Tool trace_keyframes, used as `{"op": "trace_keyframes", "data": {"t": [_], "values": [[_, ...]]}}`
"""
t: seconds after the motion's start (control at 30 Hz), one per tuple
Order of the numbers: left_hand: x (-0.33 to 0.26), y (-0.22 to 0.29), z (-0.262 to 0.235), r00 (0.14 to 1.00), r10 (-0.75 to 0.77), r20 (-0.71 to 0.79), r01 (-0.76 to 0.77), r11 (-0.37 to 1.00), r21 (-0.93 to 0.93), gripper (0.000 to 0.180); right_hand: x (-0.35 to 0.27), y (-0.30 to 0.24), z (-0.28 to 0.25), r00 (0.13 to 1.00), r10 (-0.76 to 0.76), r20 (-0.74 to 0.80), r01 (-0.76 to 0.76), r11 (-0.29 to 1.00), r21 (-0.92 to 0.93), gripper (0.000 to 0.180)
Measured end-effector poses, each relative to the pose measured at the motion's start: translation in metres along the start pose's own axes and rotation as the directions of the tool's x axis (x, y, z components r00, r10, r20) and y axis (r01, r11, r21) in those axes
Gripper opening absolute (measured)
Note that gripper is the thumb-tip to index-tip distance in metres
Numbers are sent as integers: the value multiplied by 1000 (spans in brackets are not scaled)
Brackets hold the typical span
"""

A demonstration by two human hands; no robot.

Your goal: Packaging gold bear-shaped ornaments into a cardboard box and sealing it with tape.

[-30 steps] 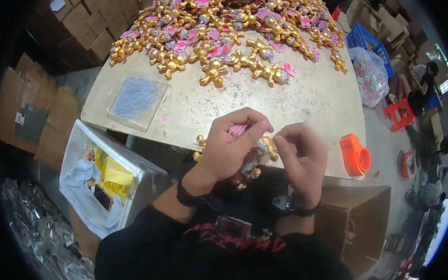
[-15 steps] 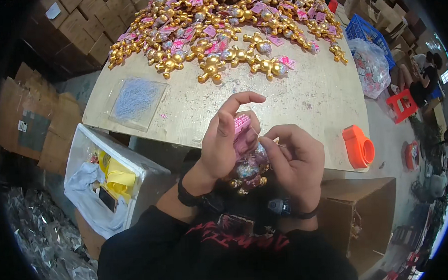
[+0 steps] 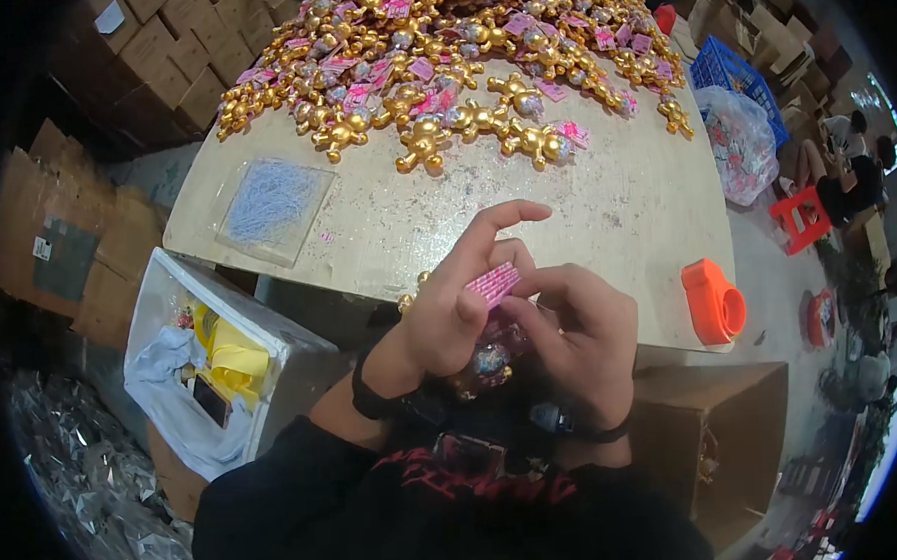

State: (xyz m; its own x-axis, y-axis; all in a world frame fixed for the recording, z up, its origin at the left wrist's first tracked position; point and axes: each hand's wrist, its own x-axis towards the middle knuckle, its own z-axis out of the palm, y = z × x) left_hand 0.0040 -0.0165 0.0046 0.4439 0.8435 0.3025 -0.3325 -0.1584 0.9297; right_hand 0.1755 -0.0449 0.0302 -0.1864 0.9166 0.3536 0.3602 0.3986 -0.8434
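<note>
My left hand (image 3: 454, 300) and my right hand (image 3: 576, 334) meet close to my chest, just below the near edge of the table (image 3: 605, 203). Between their fingers is a small pink tag (image 3: 494, 283). Under it hangs a gold toy figure (image 3: 487, 363) with a shiny round belly, mostly hidden by both hands. My left index finger sticks out straight over the tag. A large heap of the same gold figures with pink tags (image 3: 449, 55) covers the far half of the table.
A clear flat bag of thin blue ties (image 3: 275, 202) lies at the table's left. An orange tape holder (image 3: 715, 303) sits at the right edge. A white bin with yellow and white scraps (image 3: 207, 366) stands at my left, cardboard boxes (image 3: 716, 448) and a blue crate (image 3: 730, 73) around.
Both hands have drawn the figure nearer to my chest and lower. The pink tag has come up between the fingertips and my left index finger has straightened.
</note>
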Motion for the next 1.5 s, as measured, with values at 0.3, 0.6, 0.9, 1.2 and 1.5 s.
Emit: {"op": "trace_keyframes", "data": {"t": [0.3, 0.6, 0.9, 1.2, 1.5], "values": [[-3, 1, -6, 990, -53, 130, 58, 998, -36, 149, 1, -4, -6, 991, -103, 82, 101, 994, 30, 27], [-3, 15, -2, 992, -102, 80, 117, 971, -210, 146, 1, -2, -12, 960, -273, 59, 278, 953, -124, 24], [-7, -4, -40, 979, -63, 195, 104, 972, -210, 19, 1, -2, -13, 960, -279, 24, 280, 955, -95, 25], [2, -4, -38, 963, -238, 126, 262, 936, -237, 17, 3, -2, -19, 961, -273, 50, 277, 942, -189, 25], [72, 8, -25, 975, 59, -214, -42, 996, 79, 9, 59, 3, -42, 991, -87, -105, 47, 940, -337, 18]]}}
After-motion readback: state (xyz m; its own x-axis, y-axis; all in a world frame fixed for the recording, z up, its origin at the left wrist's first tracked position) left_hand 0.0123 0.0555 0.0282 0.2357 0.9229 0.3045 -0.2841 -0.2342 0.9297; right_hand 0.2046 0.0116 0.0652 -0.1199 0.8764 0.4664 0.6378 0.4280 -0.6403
